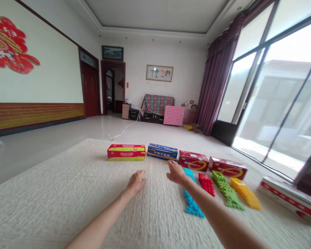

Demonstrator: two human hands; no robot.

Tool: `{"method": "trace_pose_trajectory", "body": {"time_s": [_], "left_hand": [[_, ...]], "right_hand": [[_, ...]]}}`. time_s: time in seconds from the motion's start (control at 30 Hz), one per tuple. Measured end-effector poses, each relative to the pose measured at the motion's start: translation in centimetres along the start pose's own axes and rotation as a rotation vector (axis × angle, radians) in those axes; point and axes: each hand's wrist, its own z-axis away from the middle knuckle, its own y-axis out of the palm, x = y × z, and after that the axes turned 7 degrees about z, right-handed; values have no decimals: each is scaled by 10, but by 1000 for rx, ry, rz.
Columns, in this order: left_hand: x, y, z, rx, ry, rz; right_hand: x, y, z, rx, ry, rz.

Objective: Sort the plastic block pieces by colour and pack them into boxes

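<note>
My left hand (137, 181) hovers over the cream textured cover with nothing in it, thumb and fingers apart. In front of it is a red and lime-green box (126, 153). My right hand (176, 172) is also open, its fingers near the lower edge of a blue box (162, 151); whether they touch it I cannot tell. Just right of that hand lies a blue strip of bumpy plastic pieces (191, 197), partly hidden by my forearm. Beside it are similar strips in red (206, 184), green (227, 190) and yellow (245, 193).
Two dark red boxes (193, 161) (228, 168) continue the row to the right. A long white and red box (291, 199) lies at the far right. Beyond the textured cover (67, 197), a white cable (124, 128) runs along the tiled floor toward a low cabinet (151, 118).
</note>
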Motion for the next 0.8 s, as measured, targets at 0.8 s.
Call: {"method": "trace_pose_trajectory", "body": {"time_s": [0.8], "left_hand": [[-29, 55, -168, -199, 236, -146]], "right_hand": [[-84, -17, -156, -12, -74, 303]]}}
